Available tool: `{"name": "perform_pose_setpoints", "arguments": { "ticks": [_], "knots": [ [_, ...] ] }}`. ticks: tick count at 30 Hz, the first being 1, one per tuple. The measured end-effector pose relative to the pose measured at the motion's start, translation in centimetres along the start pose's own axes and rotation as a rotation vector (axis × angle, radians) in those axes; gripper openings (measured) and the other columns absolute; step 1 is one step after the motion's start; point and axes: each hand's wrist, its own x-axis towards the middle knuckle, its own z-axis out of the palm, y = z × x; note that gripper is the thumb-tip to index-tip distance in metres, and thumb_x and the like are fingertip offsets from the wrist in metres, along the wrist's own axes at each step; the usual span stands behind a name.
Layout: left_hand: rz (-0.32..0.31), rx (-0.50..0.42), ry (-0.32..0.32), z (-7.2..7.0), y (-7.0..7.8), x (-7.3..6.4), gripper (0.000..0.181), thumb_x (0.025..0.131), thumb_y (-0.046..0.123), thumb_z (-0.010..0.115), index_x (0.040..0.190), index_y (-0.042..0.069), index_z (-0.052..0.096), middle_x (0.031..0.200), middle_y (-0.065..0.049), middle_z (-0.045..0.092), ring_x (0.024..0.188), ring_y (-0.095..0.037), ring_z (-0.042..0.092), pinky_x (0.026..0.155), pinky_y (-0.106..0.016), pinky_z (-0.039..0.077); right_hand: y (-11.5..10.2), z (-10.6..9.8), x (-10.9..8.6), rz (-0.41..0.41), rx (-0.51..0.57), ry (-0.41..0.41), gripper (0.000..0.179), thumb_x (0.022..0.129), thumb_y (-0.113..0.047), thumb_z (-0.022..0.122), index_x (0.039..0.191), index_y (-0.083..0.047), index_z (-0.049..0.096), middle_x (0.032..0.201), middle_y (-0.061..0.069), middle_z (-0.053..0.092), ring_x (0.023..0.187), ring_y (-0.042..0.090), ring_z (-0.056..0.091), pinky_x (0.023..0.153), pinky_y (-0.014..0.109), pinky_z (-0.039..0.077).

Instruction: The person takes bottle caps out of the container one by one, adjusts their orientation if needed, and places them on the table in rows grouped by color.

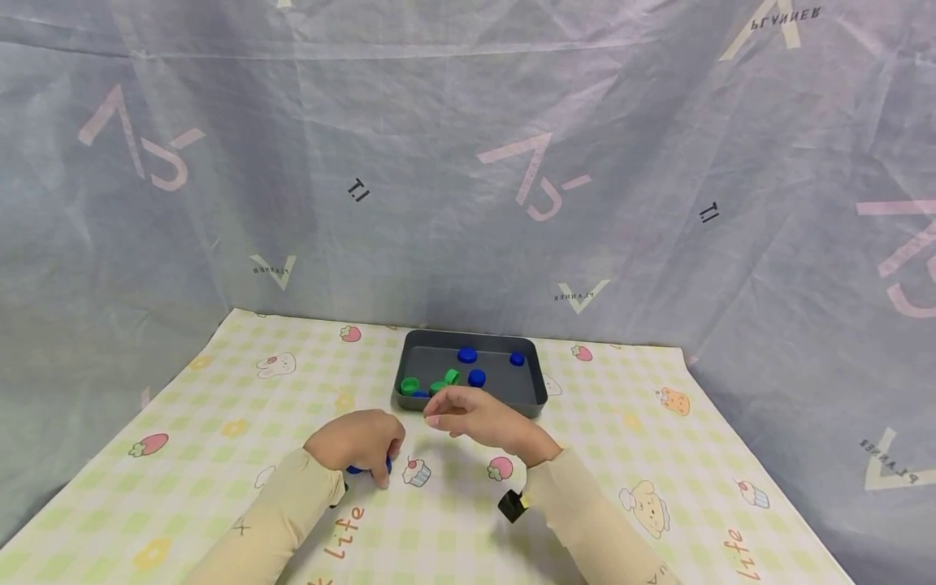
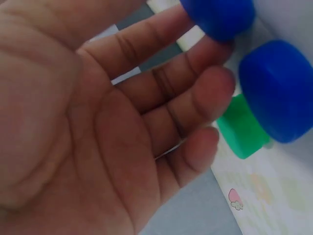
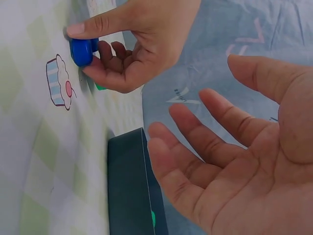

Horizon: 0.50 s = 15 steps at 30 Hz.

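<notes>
My left hand (image 1: 358, 439) is low over the cloth, left of the tray's near side. Its thumb and index finger pinch a blue bottle cap (image 3: 81, 53), as the right wrist view shows. Close beside the fingers in the left wrist view are another blue bottle cap (image 2: 279, 90) and a green bottle cap (image 2: 243, 128). My right hand (image 1: 478, 418) hovers at the near edge of a dark grey tray (image 1: 539, 388), its fingers loosely bent and nothing between them. It hides part of the tray's front wall.
Inside the tray lie several caps, among them a blue one (image 1: 467, 355) at the back and a green one (image 1: 410, 386) at the left. A checked tablecloth (image 1: 292, 398) covers the table. A grey-blue curtain (image 1: 439, 244) hangs right behind it.
</notes>
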Motion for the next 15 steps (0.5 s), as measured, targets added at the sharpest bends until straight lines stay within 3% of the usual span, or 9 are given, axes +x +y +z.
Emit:
{"name": "perform_pose_setpoints", "arguments": {
  "ticks": [9,15],
  "knots": [
    [-0.015,-0.014,-0.007,0.10,-0.15,0.07,0.034,0.066,0.021,0.094,0.073,0.019,0.062,0.070,0.007,0.056,0.063,-0.013,0.051,0.061,-0.032,0.044,0.18,0.13,0.23,-0.012,0.004,-0.043,0.028,0.099,-0.031,0.063,0.118,-0.010,0.065,0.111,0.002,0.067,0.111,0.033,0.060,0.089,0.035,0.051],
    [-0.018,-0.032,-0.013,0.06,-0.08,0.12,0.033,0.066,0.021,0.094,0.074,0.018,0.062,0.070,0.006,0.056,0.063,-0.013,0.051,0.061,-0.032,0.044,0.07,0.34,0.11,-0.011,-0.002,-0.056,0.027,0.099,-0.031,0.063,0.118,-0.011,0.066,0.114,0.008,0.067,0.107,0.021,0.062,0.088,0.033,0.051]
  ]
}}
